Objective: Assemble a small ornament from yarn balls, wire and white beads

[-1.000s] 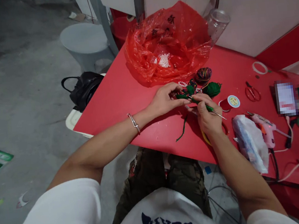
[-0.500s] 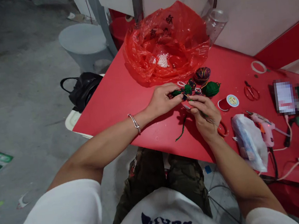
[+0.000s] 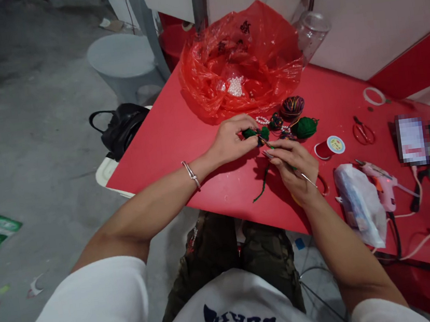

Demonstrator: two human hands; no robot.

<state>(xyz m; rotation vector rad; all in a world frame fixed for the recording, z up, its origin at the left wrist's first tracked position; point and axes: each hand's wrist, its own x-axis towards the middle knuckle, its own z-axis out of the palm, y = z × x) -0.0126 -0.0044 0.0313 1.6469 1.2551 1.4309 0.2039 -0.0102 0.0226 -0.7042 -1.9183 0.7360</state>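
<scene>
Over the red table, my left hand point(image 3: 233, 137) is closed on a small piece of green yarn work point(image 3: 251, 133). My right hand point(image 3: 293, 164) grips a thin metal crochet hook point(image 3: 309, 180), its shaft sticking out behind the fingers and its tip at the green work. A loose green yarn tail point(image 3: 264, 183) hangs below onto the table. Just beyond the hands lie a green yarn ball point(image 3: 305, 127), a dark multicoloured yarn ball point(image 3: 292, 107) and a short string of pearl beads point(image 3: 262, 120). My fingers hide part of the work.
A red plastic bag point(image 3: 206, 91) holding white beads point(image 3: 235, 87) stands at the back. To the right are a thread spool point(image 3: 324, 150), red-handled scissors point(image 3: 363, 132), a pink glue gun point(image 3: 386, 189) with cables, and a white plastic packet point(image 3: 361, 205). A clear bottle point(image 3: 311, 37) stands by the wall.
The green work has turned slightly between my left fingers. My right hand has tilted a little, and more of the hook's bright rear end shows. The view has shifted slightly.
</scene>
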